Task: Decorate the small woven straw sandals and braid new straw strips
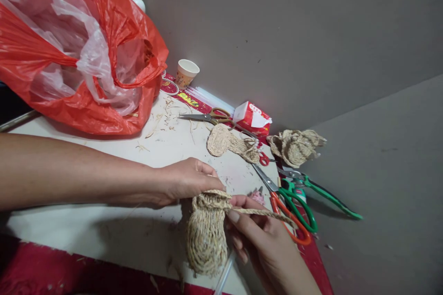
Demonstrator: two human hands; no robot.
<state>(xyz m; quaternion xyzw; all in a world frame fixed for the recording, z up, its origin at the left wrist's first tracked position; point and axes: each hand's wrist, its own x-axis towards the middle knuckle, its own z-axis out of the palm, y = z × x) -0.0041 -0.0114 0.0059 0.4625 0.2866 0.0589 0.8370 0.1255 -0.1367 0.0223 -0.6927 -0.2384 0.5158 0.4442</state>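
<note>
A woven straw piece [206,242], shaped like a small slipper with a rounded end, hangs between my hands above the white board. My left hand [188,179] grips its upper edge, the fingertips partly hidden behind it. At the right side of that edge, my right hand [258,226] pinches a twisted straw cord [263,212] between thumb and forefinger. The cord runs out from the piece over my right hand. Below my right fingers a translucent stick [225,273] shows in part. Another woven straw piece [218,140] lies on the board beyond my hands.
A big red plastic bag [138,101] stands at the left. Along the wall are a paper cup [187,73], scissors [204,116] and a red tissue pack [252,119]. Orange-and-green-handled scissors [273,186], green pliers [328,196] and a straw bundle [294,147] lie right. Straw scraps litter the board.
</note>
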